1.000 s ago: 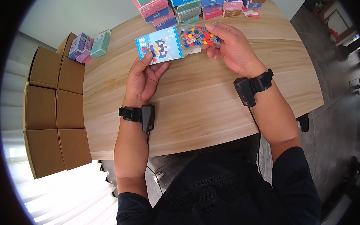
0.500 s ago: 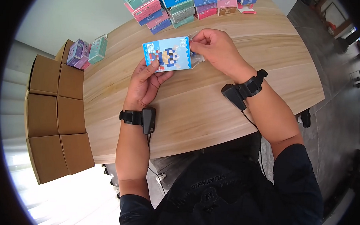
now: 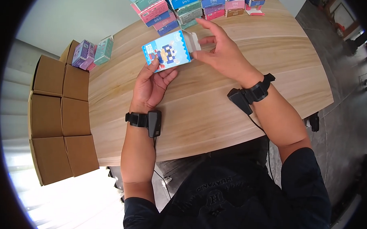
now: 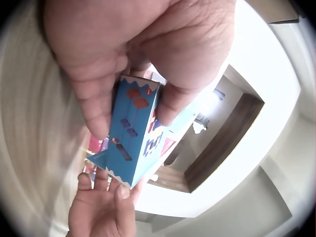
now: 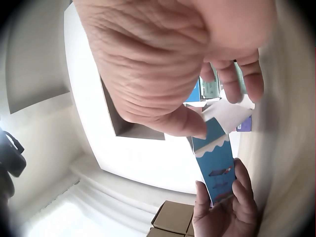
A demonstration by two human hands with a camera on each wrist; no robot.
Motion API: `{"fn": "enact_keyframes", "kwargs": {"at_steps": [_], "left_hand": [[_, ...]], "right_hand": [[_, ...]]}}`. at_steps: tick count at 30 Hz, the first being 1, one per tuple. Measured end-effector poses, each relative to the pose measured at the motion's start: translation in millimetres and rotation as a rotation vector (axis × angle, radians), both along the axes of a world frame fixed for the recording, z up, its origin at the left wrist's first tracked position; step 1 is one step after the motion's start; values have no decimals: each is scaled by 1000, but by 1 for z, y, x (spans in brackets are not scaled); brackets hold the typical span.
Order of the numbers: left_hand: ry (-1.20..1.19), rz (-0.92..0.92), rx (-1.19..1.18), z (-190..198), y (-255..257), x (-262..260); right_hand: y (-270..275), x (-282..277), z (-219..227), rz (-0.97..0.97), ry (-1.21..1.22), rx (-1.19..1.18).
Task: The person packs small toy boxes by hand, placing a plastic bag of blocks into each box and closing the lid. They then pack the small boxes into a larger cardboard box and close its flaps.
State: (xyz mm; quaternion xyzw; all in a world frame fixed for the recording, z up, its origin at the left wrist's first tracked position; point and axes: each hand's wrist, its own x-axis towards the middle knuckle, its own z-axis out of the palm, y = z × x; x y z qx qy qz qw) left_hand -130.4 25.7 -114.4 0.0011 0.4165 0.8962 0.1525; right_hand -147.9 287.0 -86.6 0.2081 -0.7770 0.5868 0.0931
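Note:
My left hand [image 3: 149, 89] grips a small light-blue box [image 3: 175, 47] by its left end, thumb over the front and fingers behind. The box's front pictures a figure made of building blocks, and its blue side shows pictured pieces in the left wrist view. At the box's right end, a white inner flap [image 3: 193, 41] stands out. My right hand [image 3: 228, 57] is beside that end with its fingers spread. Its thumb [image 5: 190, 123] rests at a blue side flap [image 5: 212, 132] in the right wrist view. The bag of colourful blocks is hidden from sight.
Stacks of small coloured boxes [image 3: 183, 11] stand along the table's far side. Another few boxes [image 3: 88, 54] sit at the far left, next to brown cartons [image 3: 48, 114] along the left edge. Bare wooden tabletop [image 3: 216, 111] lies under my hands.
The clear bag of colourful blocks, earlier pinched by my right hand at the box's end, has gone into the box. My right fingers have let go and spread by the flaps.

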Motion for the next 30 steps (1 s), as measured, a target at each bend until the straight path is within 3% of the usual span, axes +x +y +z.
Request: {"fn": "enact_keyframes", "kwargs": {"at_steps": [3,6,12,15,21,30], "left_hand": [[3,-9,-14,0,1,1],[31,19,-60,4,4,2],[66,30,-101,8,8,3],[66,17,-98,9,9,3],[73,12,-116,8,11,4],[61,-10,-111,9,10,4]], "right_hand": [[-4,-3,-6,-137,-10,-10],[2,-4,1,55,-339,-267],[0,0,8,162,-312,-258],[0,-2,3,121,-304,-156],[-5,-5,-8,86,-293,-333],[-3,-1,1,185,-399,-283]]}}
